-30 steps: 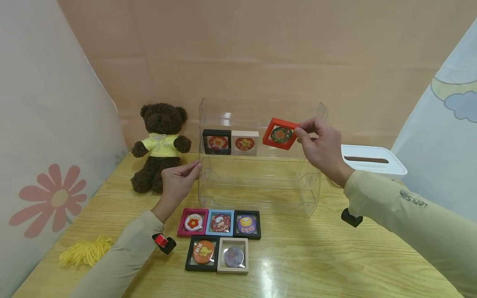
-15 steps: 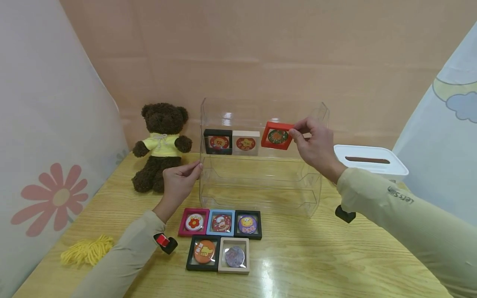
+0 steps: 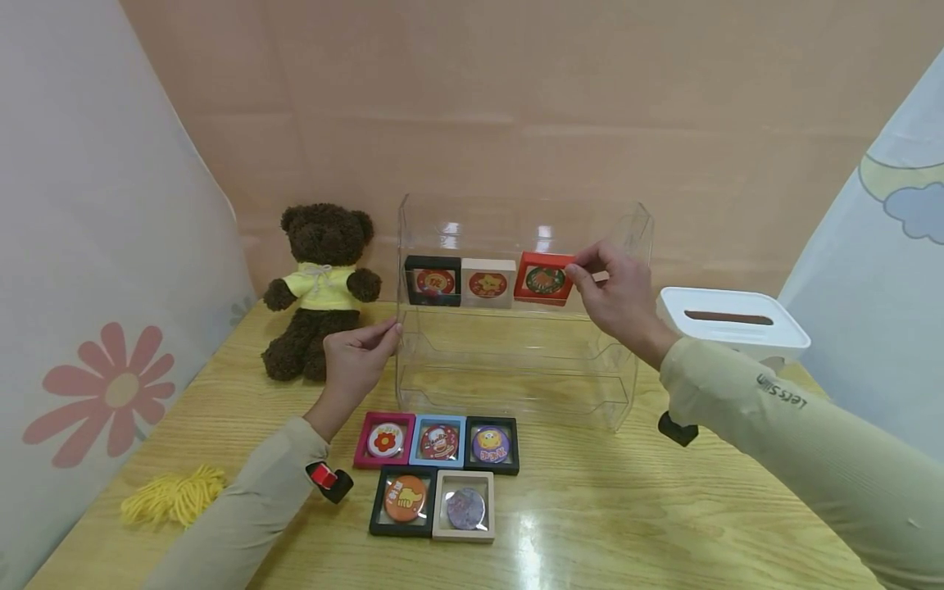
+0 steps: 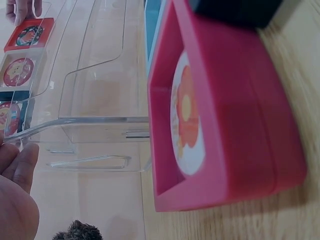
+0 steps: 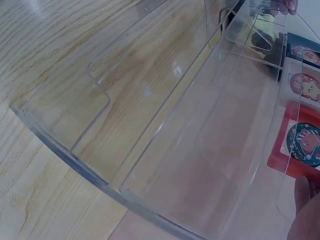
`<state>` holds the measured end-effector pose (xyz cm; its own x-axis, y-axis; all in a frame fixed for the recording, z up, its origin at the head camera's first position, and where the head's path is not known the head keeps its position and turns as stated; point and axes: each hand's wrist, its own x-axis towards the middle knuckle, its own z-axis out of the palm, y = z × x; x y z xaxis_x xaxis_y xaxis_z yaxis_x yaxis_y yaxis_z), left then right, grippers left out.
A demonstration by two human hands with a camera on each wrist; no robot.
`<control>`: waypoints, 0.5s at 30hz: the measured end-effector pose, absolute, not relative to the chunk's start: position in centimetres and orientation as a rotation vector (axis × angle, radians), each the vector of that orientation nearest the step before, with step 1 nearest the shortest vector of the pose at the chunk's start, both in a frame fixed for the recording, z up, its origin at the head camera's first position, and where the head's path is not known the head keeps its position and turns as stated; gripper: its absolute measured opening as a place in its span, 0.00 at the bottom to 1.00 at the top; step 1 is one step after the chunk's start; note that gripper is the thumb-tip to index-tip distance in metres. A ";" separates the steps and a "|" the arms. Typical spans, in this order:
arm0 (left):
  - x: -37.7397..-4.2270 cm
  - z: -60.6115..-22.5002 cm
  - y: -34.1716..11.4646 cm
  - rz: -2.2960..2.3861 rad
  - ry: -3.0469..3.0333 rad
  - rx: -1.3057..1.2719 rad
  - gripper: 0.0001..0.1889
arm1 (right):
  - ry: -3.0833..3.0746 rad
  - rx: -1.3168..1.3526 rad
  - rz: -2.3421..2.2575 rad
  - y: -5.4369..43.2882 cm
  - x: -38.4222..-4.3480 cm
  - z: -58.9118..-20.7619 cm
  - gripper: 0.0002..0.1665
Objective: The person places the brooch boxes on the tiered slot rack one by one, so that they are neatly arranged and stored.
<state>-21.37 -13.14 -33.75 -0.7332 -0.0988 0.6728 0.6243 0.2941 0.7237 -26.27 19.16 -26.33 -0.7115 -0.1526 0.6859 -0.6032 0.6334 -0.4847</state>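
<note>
My right hand (image 3: 618,297) pinches the right side of a red square frame (image 3: 544,279) that shows a green round badge. The frame stands upright at the upper tier of a clear acrylic display rack (image 3: 516,338), a small gap right of a white frame (image 3: 487,283). Left of that one is a black frame (image 3: 433,282) on the same tier. With thumb and fingertips, my left hand (image 3: 352,365) grips the rack's left side edge, which the left wrist view shows close up. In the right wrist view the thumb (image 5: 302,195) lies at the red frame's lower edge.
Before the rack lie several framed badges, among them a pink frame (image 3: 384,440), a blue frame (image 3: 438,442) and a beige frame (image 3: 464,506). A brown teddy bear (image 3: 319,287) sits left, yellow yarn (image 3: 174,496) front left. Behind my right hand stands a white tissue box (image 3: 733,319).
My right hand has brought the red frame down and slightly left, from tilted above the upper tier to nearly level in line with the other two. The left hand has stayed at the rack's edge.
</note>
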 end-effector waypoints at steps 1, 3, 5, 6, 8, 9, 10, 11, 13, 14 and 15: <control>-21.4 -33.8 -13.1 -1.488 -1.940 -0.469 0.06 | -2.249 0.589 0.971 19.1 -26.3 -26.4 0.05; -21.4 -33.8 -13.1 -1.484 -1.938 -0.471 0.06 | -2.261 0.588 0.973 19.1 -26.3 -26.4 0.05; -21.4 -33.9 -13.1 -1.483 -1.940 -0.468 0.06 | -2.281 0.586 0.979 19.0 -26.2 -26.5 0.05; -21.4 -33.9 -13.1 -1.483 -1.942 -0.465 0.06 | -2.293 0.583 0.981 19.0 -26.2 -26.5 0.05; -21.4 -33.8 -13.1 -1.490 -1.944 -0.462 0.06 | -2.316 0.576 0.976 19.0 -26.1 -26.6 0.05; -21.4 -33.8 -13.1 -1.494 -1.944 -0.460 0.06 | -2.325 0.574 0.973 19.0 -26.1 -26.6 0.06; -21.4 -33.8 -13.1 -1.497 -1.942 -0.458 0.06 | -2.332 0.573 0.970 19.0 -26.0 -26.6 0.06; -21.4 -33.8 -13.1 -1.499 -1.941 -0.459 0.06 | -2.336 0.573 0.966 19.0 -26.0 -26.6 0.07; -21.4 -33.8 -13.1 -1.500 -1.937 -0.462 0.06 | -2.341 0.576 0.960 19.0 -26.0 -26.6 0.07; -21.4 -33.8 -13.1 -1.498 -1.937 -0.464 0.06 | -2.343 0.578 0.958 19.0 -26.0 -26.6 0.07; -21.4 -33.8 -13.1 -1.493 -1.938 -0.465 0.06 | -2.345 0.580 0.955 19.0 -26.0 -26.6 0.07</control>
